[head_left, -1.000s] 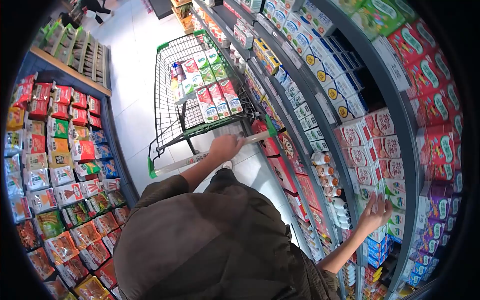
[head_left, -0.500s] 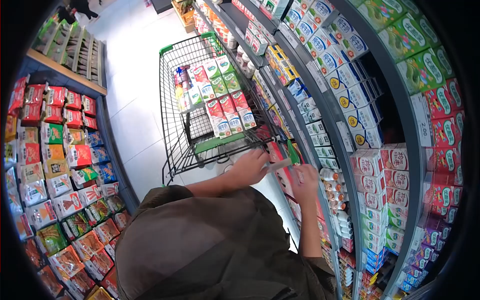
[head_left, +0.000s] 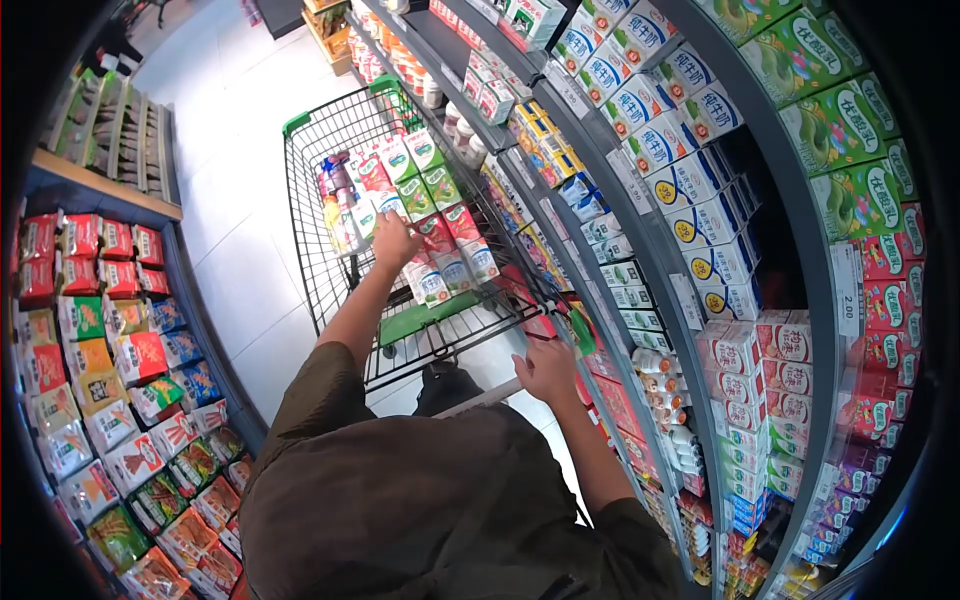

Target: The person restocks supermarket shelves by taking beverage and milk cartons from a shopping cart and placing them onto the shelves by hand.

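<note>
My left hand reaches into the shopping cart, over the red-and-white milk cartons. Its fingers stretch forward at the carton tops; their tips are partly lost among the boxes, and no firm grasp shows. Behind them stand green-and-white cartons, with small colourful packs to their left. Near my body, my right hand is closed around the pale cart handle. A green fitting sits just beyond that hand.
Close on the right, shelves hold milk cartons, yoghurt boxes and price tags. At left, a rack carries snack bags. Pale floor tiles run between rack and cart. A wooden stand is ahead.
My left hand has left the handle area and moved forward and left onto the cartons. My right hand has shifted down and left along the handle. The cart appears slightly farther left.
</note>
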`<state>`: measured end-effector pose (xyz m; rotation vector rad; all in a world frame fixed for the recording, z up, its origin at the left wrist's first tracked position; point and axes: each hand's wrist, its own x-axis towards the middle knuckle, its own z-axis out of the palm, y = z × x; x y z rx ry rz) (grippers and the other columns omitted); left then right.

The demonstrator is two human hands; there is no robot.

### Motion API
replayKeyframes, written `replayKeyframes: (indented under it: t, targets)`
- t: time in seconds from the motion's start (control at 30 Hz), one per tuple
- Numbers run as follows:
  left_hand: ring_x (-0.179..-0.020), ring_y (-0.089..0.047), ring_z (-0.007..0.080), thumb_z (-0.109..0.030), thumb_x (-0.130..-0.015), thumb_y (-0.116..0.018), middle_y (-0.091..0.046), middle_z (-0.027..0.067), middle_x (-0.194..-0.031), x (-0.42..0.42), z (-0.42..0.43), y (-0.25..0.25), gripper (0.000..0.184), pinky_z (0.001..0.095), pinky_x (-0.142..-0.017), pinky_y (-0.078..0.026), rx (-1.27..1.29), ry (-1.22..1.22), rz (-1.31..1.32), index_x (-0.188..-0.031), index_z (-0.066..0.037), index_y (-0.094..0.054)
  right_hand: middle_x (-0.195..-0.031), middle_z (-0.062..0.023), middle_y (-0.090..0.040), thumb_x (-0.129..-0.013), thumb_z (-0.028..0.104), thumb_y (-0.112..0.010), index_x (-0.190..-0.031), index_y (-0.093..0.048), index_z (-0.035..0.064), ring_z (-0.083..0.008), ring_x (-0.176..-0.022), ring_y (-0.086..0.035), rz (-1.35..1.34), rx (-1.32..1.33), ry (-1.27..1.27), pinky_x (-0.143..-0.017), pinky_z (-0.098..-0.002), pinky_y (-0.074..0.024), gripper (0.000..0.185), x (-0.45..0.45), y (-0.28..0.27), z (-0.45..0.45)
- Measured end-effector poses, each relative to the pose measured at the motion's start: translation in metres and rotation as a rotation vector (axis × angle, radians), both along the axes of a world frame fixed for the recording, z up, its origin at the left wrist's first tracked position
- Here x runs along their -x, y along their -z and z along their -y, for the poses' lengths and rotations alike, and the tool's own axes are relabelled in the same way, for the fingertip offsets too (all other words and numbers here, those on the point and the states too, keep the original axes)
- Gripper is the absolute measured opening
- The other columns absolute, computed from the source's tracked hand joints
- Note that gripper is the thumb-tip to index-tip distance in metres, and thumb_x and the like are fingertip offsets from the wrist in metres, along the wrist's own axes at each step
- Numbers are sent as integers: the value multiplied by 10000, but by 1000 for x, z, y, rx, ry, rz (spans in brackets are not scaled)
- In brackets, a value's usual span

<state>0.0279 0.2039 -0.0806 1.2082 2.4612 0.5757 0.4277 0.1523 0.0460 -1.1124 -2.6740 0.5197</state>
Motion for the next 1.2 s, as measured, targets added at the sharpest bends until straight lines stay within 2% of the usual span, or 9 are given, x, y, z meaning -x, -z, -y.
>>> replayKeyframes:
  t: [0.27,0.4,0.43,0.67,0.73,0.87,1.0,1.13,1.2]
  targets:
    - [-1139,-586,428,-335,-715,-877,-526,195,-1284,21,-43,25,760,491,-931,-536,81,54,-142,-1286,-15,-489,-653,-69,-540,-718,264,-752,-595,-528,112,-305,-701,-567,-62,-89,3,-664,-452,-407,297,5,1,-3]
    - [-1268,-521,395,-358,-721,-872,-422,181,-1485,36,-52,14,946,486,-981,-515,316,-19,-125,-1445,1,-379,-672,-63,-534,-663,246,-771,-606,-533,113,-303,-725,-580,-30,-75,16,-689,-461,-418,278,4,2,-3]
    - [-1297,-509,378,-349,-761,-846,-339,177,-1573,43,-53,26,995,503,-995,-503,361,-10,-175,-1516,5,-303,-672,-61,-528,-654,240,-773,-611,-532,114,-301,-717,-575,-35,-83,14,-684,-458,-415,276,5,2,-3]
    - [-1284,-523,372,-336,-765,-849,-373,160,-1535,61,-57,49,1060,516,-963,-521,370,28,-193,-1555,-3,-226,-673,-56,-506,-653,237,-773,-630,-511,119,-285,-697,-558,-66,-85,-5,-668,-439,-403,288,10,1,-6]
    - [-1151,-590,401,-280,-733,-868,-474,167,-1365,66,-56,43,887,509,-890,-560,268,54,-166,-1412,-25,-358,-675,-59,-505,-656,239,-770,-632,-515,117,-283,-695,-556,-78,-85,0,-662,-438,-399,284,11,1,-6]
    - [-1108,-592,458,-223,-732,-831,-500,210,-1324,73,-48,45,766,514,-909,-542,35,68,-134,-1340,-17,-413,-676,-59,-510,-666,252,-759,-636,-527,112,-278,-680,-553,-79,-122,5,-655,-437,-401,272,15,-2,-7]
    - [-1153,-565,487,-169,-752,-780,-470,268,-1382,73,-32,36,810,509,-967,-506,-289,102,-135,-1421,26,-367,-676,-59,-512,-690,278,-740,-629,-534,117,-279,-670,-542,-117,-153,1,-646,-429,-395,268,12,5,-9]
    - [-1251,-520,491,-127,-768,-760,-414,307,-1430,46,-2,-18,862,506,-1030,-479,-372,114,-5,-1485,55,-318,-691,-67,-551,-735,329,-726,-651,-583,104,-281,-688,-569,-114,-108,-2,-670,-433,-421,280,14,7,-12]
    - [-1280,-506,468,-109,-782,-758,-409,295,-1442,24,20,-31,843,491,-1059,-462,-419,131,293,-1487,62,-327,-691,-65,-557,-765,353,-721,-658,-594,104,-284,-700,-576,-124,-102,20,-683,-435,-429,300,12,7,-9]
